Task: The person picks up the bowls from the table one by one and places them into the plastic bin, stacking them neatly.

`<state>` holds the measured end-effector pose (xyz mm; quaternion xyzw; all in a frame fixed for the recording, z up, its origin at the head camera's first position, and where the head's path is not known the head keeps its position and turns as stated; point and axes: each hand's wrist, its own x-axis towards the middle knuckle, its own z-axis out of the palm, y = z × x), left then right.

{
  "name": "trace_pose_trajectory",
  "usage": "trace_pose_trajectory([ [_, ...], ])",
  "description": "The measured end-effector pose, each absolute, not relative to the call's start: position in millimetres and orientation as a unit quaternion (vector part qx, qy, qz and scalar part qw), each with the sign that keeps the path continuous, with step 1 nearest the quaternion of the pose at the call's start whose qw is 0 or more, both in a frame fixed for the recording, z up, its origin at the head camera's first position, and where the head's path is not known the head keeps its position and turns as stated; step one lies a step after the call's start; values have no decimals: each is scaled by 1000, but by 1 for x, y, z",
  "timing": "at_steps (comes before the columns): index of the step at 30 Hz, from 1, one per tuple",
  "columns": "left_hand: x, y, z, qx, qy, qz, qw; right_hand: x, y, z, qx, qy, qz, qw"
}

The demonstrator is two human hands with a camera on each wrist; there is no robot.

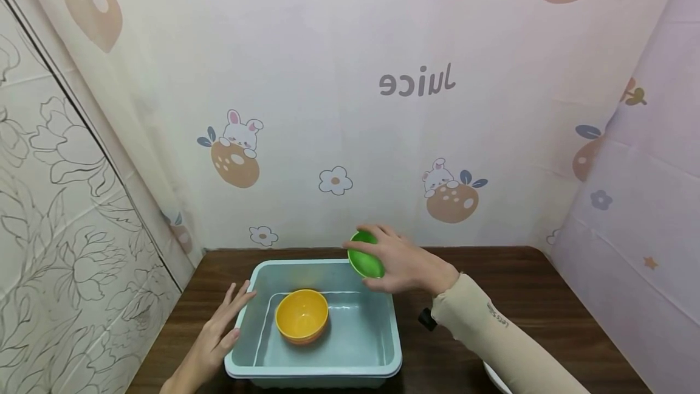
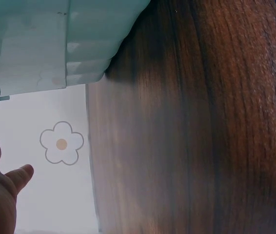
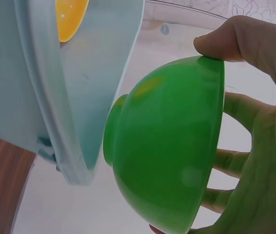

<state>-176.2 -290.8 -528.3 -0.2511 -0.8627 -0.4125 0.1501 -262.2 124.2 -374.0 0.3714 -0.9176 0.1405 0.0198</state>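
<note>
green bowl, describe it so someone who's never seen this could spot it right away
A pale blue tub stands on the dark wooden table. At the tub's far right corner, the right hand holds the green bowl, tilted, by its rim. Its green colour sets it apart from the yellow bowl, which sits inside the tub.

A curtained nook, homelike in look though not certainly a home, frames the grip of a right hand (image 1: 403, 264) on a green bowl (image 3: 167, 141). Beyond the grip hangs a rabbit-and-fruit curtain (image 1: 306, 72); far left, a flower-sketched panel (image 1: 76, 248); beneath, a wood-grain tabletop (image 1: 530, 284).
</note>
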Motion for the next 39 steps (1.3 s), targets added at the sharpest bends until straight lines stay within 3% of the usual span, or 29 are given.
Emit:
trace_pose_trajectory([
  [39,-176,-290,-528,-245,-867,-407,152,-254,75,-377,431,-893,130,-4],
])
